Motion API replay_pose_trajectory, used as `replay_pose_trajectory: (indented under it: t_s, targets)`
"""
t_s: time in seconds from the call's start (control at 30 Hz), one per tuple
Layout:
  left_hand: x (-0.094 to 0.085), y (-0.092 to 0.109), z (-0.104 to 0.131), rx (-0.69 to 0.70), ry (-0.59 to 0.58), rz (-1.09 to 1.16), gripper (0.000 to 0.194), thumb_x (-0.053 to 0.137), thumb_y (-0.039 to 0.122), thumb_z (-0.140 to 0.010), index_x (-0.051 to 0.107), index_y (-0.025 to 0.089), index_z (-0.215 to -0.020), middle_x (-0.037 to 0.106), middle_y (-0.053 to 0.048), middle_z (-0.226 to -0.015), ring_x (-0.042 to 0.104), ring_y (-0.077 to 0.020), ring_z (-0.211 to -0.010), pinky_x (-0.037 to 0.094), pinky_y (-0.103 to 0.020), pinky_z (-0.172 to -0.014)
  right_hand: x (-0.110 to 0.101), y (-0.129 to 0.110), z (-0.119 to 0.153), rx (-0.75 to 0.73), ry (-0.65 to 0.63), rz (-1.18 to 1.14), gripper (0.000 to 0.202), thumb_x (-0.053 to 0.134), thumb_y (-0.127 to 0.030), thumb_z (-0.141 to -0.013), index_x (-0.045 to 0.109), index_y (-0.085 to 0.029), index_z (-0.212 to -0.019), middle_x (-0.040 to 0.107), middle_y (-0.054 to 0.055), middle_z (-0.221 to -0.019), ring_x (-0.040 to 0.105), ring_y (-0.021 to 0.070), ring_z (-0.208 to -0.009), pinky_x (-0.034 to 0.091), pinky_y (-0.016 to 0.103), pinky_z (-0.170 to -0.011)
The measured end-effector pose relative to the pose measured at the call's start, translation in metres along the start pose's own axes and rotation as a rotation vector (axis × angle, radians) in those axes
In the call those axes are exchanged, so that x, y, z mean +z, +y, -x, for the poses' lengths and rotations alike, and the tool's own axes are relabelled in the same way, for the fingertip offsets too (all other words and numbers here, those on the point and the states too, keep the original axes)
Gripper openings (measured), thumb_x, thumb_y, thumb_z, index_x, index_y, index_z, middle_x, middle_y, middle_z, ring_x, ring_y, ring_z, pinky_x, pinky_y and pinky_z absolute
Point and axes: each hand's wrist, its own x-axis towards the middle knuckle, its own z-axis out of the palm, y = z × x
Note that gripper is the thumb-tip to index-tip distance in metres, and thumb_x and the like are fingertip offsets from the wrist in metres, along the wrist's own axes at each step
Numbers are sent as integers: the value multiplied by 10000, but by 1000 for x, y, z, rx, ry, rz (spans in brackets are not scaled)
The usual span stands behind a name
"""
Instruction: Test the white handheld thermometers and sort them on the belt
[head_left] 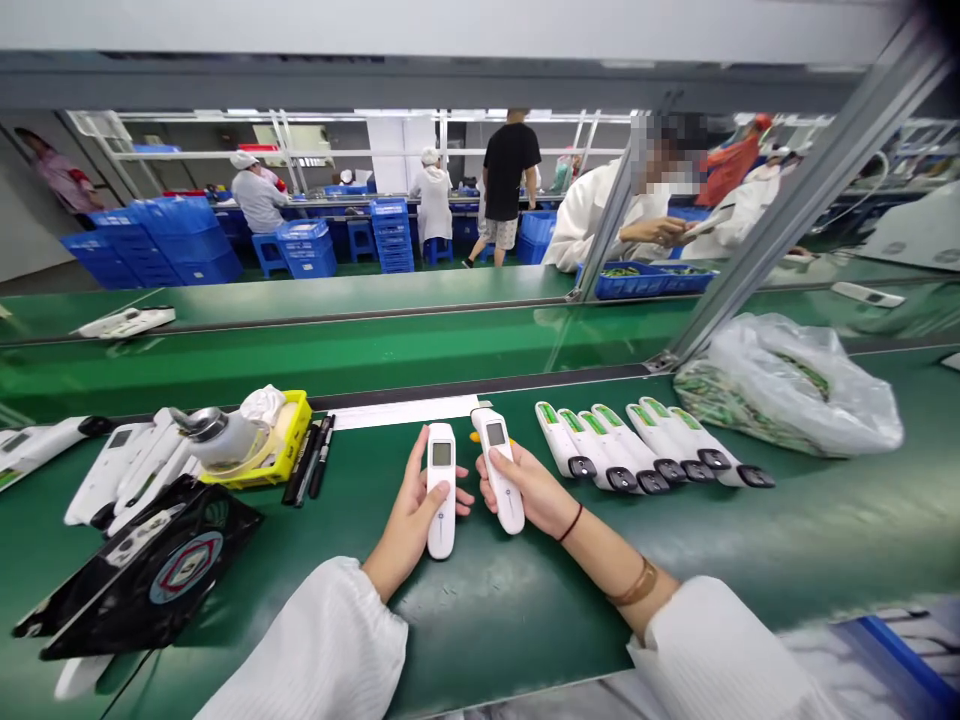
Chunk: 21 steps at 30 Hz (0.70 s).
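Observation:
My left hand [411, 515] is wrapped round a white handheld thermometer [442, 520], its small grey screen facing up. Beside it, my right hand [529, 485] grips a second white thermometer [508, 505], tilted a little to the left, with the thumb on its front. The two devices are close together but apart, over the green table [480, 620]. To the right lies a row of several white thermometers [619, 450] with green strips showing at their far ends and black heads toward me.
Clear bag [832, 395] of green parts at right. At left: yellow basket [300, 440] with a metal-topped bottle [225, 435], black pens [319, 460], more white devices [112, 470], a black object [172, 580]. A metal post [780, 200] slants at right; a person [592, 215] works across the line.

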Motion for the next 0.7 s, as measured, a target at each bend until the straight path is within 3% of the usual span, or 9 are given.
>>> replay_pose_trajectory:
  t_s: [0.1,0.2,0.4,0.57,0.7]
  targets:
    - [0,0,0,-12,-25,12,739,555,307,-895,90,343,-1468,604,-47,-1044,649,-168,-822,523,-323,-769,0,-3,6,56,-42,63,365,671,-488,-767,486,-173,-781,525,-48,-587,483,72,-403,406,198,-382]
    - [-2,2,-1,-20,-13,20,730,544,294,-903,82,367,-1464,602,-46,-1068,651,-169,-847,527,-318,-777,1,-4,11,88,-3,78,364,670,-492,-767,491,-176,-792,538,-46,-562,487,77,-404,403,194,-384]
    - [-4,5,-3,-48,56,-13,745,551,317,-891,74,340,-1462,618,-55,-1024,671,-186,-775,556,-345,-720,0,-5,13,115,97,40,328,707,-436,-747,543,-161,-816,620,0,-633,605,115,-546,512,238,-558]
    - [-2,8,-4,-136,141,66,723,560,322,-871,126,271,-1447,623,-51,-933,651,-171,-647,556,-307,-586,1,-10,12,188,156,-74,322,626,-469,-799,523,-183,-905,588,-27,-584,524,109,-374,404,215,-348]
    - [-1,13,-5,-186,181,102,646,537,297,-881,205,251,-1433,608,-40,-911,598,-128,-584,529,-256,-535,2,-13,13,236,155,-97,296,588,-463,-822,503,-187,-888,569,-33,-554,511,110,-347,374,206,-324]
